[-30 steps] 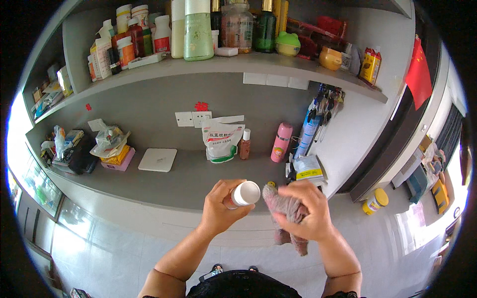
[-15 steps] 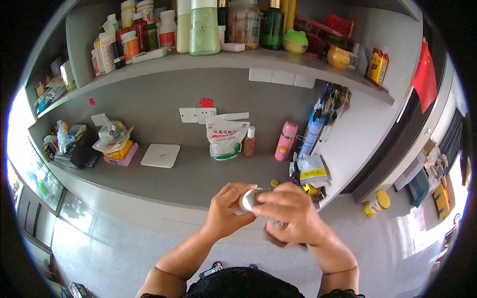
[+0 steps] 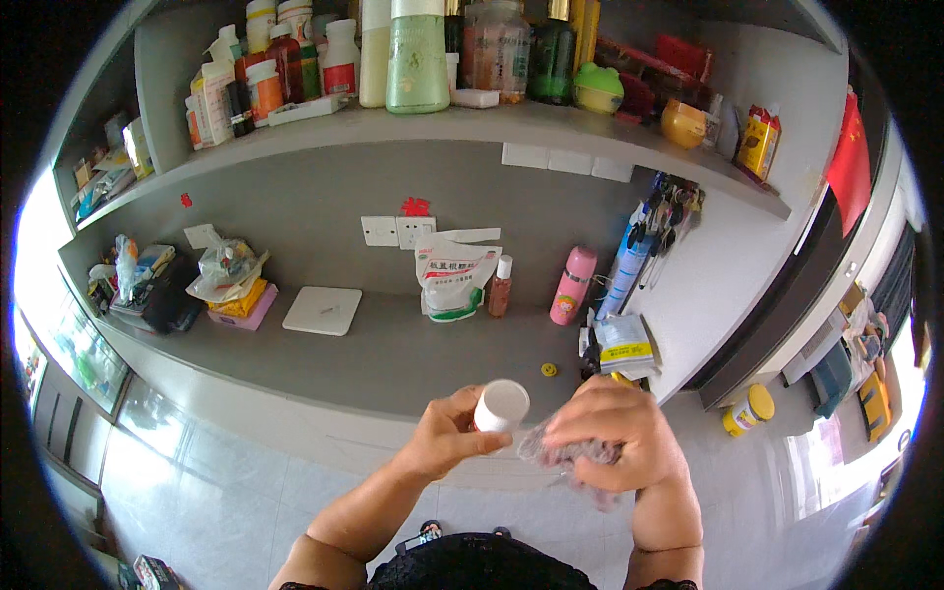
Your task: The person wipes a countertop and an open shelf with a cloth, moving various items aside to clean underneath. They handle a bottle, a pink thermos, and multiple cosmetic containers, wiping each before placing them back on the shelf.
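We have the bottle (image 3: pixel 503 404) in our left hand (image 3: pixel 450 428), thumb and fingers closed around its side, white cap facing up. Our right hand (image 3: pixel 624 428) is bunched around the cloth (image 3: pixel 565 457), which is blurred and hangs loosely below the fingers. The two hands are apart, though near each other; we cannot tell whether the cloth touches the left thumb.

In view, the bottle stands across the front edge of the table (image 3: pixel 442 359), with the floor (image 3: pixel 246 472) beyond. Our main worry is a drop: the left hand alone holds the bottle, so a sideways knock from the right could twist it free, and it might land on the floor. Should the cap be loose, which we cannot judge from here, pulling at it could spill whatever is inside. The cloth's slack end might snag on our left thumb. Reaching forward, a trailing fold could also sweep the small yellow disc (image 3: pixel 549 370) off the table.
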